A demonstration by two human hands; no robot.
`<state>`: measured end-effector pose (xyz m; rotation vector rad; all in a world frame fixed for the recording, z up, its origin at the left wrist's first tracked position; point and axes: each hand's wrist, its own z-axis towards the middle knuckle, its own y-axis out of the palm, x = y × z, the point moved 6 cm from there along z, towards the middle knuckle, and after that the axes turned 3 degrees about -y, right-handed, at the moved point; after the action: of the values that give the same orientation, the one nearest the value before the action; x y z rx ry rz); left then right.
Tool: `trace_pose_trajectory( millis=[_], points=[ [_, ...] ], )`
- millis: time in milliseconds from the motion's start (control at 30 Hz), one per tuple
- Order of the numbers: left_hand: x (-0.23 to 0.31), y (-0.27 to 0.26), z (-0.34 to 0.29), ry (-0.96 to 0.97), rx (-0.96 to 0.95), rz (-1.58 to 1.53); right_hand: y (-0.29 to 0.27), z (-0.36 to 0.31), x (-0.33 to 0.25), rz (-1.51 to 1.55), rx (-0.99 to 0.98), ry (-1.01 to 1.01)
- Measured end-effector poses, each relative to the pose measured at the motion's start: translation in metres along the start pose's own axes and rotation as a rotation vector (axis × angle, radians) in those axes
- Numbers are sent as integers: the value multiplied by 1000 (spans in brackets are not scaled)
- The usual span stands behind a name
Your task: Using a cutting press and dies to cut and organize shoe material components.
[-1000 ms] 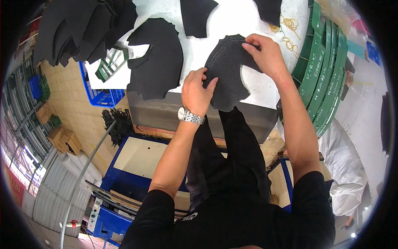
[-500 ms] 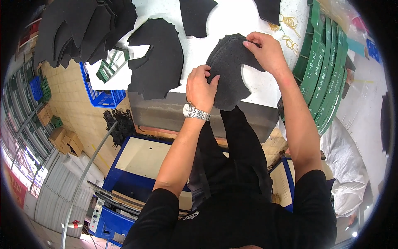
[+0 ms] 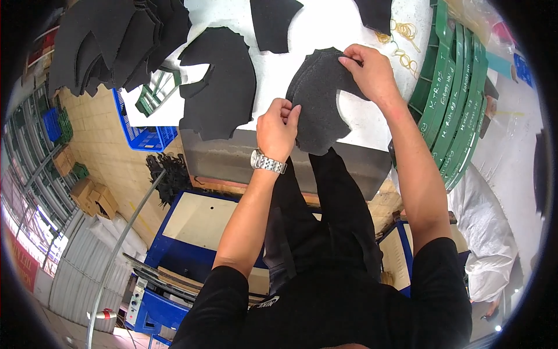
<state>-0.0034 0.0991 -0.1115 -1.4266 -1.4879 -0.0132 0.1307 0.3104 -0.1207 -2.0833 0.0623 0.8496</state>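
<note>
A small stack of dark grey, C-shaped cut fabric pieces lies on the white tabletop, its lower end overhanging the front edge. My left hand, with a metal watch on the wrist, has thumb and fingers closed on the stack's left edge. At the upper right corner my right hand pinches the same pieces between thumb and fingertips. Several layers show slightly offset along the upper left edge. To the left, a similar black fabric stack rests on the table.
Overlapping black pieces are piled at the far left. Two more black cutouts, one at the centre back, lie beyond my hands. Yellow elastic loops and green curved plastic parts sit at right. A blue crate stands left below table level.
My left hand has shifted slightly left and down, and its thumb now lies nearer the stack's left edge. My right hand stays nearly in place at the upper corner.
</note>
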Motion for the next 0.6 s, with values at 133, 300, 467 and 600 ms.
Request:
trace_pose_trajectory(
  millis=[133, 300, 467, 600],
  points=[
    [-8, 1, 4, -46, -4, 6, -2, 0, -3, -17, 9, 9],
    [-8, -1, 7, -54, -39, 36, -2, 1, -5, -24, -23, 24],
    [-4, -5, 6, -50, -107, 64, -3, 2, -7, -36, -7, -15],
    [-1, -6, -6, 76, -163, -7, -3, 3, -6, -30, -14, -36]
  ],
)
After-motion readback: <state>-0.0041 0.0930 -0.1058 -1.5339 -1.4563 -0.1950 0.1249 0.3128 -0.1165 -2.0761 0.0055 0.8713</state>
